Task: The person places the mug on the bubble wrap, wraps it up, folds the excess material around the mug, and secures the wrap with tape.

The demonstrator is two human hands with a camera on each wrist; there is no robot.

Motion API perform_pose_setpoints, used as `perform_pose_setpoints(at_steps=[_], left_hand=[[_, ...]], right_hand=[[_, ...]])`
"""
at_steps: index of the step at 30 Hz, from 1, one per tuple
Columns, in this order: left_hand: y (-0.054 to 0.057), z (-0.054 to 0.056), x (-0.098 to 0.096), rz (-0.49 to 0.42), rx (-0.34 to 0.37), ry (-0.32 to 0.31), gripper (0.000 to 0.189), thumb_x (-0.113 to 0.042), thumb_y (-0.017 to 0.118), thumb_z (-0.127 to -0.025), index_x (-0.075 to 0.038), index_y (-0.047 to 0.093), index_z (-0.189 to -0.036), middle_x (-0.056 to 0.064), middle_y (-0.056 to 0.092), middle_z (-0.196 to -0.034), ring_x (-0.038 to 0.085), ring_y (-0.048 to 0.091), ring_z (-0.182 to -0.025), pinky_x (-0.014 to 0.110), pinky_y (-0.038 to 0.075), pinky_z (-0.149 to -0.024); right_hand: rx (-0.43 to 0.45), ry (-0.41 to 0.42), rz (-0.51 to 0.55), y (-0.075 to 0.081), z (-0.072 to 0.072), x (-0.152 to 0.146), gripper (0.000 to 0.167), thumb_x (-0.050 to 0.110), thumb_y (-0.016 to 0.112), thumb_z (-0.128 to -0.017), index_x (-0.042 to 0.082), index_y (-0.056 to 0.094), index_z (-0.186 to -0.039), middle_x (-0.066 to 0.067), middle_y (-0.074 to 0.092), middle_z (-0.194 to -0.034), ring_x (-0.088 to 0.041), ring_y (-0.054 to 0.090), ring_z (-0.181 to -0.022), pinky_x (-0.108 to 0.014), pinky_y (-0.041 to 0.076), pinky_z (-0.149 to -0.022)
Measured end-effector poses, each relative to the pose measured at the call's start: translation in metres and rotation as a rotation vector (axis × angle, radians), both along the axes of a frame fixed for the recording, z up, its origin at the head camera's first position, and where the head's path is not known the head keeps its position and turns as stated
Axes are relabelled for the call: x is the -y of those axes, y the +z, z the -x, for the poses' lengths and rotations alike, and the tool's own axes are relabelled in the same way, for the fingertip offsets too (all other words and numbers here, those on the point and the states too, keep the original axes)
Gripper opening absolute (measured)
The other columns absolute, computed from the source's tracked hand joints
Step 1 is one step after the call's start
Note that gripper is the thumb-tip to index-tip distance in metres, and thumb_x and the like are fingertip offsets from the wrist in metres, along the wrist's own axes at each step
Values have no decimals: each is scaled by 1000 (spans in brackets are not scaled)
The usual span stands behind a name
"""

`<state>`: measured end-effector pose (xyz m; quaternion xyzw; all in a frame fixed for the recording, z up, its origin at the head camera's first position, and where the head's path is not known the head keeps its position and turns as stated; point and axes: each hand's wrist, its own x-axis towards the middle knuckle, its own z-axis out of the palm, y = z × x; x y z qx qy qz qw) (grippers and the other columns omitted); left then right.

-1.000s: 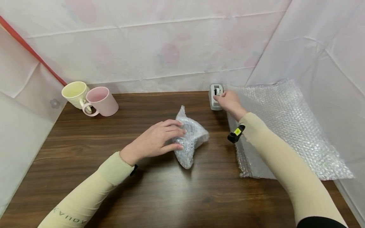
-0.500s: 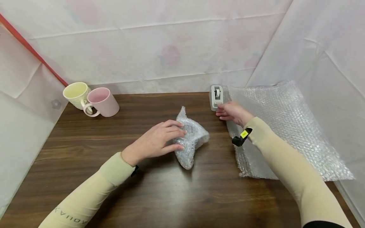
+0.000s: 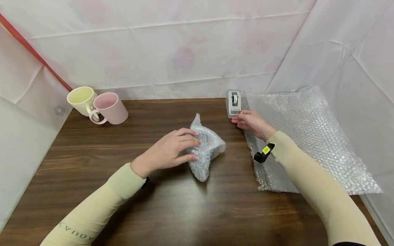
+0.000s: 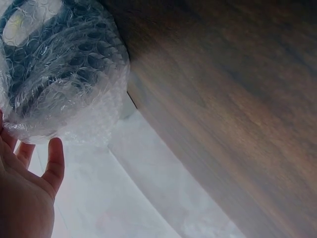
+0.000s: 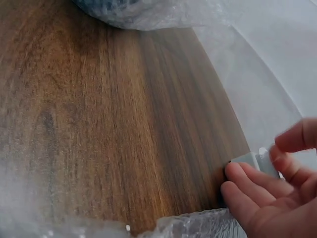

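Relaxed left hand rests on crumpled clear bubble-wrap bundle, brown wood-grain table (light pressure should do) | right hand at near end of grey plastic tape dispenser, grasp: can't tell | taut pull likely cuts cleanest

mugs back left | bundle centre | tape dispenser behind it, rightward | bubble-wrap sheet right

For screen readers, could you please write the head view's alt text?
A person's left hand rests on a bubble-wrapped bundle on a table; their right hand is at a tape dispenser. A bubble wrap sheet lies at right; a yellow mug and a pink mug stand at left.
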<state>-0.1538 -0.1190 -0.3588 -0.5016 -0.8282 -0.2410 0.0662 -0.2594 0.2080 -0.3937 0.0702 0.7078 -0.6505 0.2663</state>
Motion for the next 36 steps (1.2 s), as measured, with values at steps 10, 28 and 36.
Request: perform_pose_setpoints(at_steps=[10,28,36], left_hand=[[-6,1,5,-16,4,-2,45,-50,58,-97,-11,71,-114,-3,69,-118,19,50,-127,32,32,-111],[-10,3,12,-13,-9,15,48,-53,57,-97,-11,71,-117,-4,69,-118,18,50,-128,33,33,-110],[-8,-2,9,13,-25,27,50,-53,55,-99,-11,67,-122,-2,64,-125,18,46,-133,37,33,-111]], right_hand=[[51,-23,-3,-4,3,7,21,22,44,-107,4,50,-99,-24,53,-139,-23,60,-121,-36,44,-104],[135,-58,-161,-15,19,17,13,6,49,-101,-1,59,-100,-3,74,-78,-7,72,-73,-19,55,-67],[-46,199,-318,5,7,20,39,27,53,-104,-7,57,-125,-21,68,-117,-24,70,-99,-37,56,-86]])
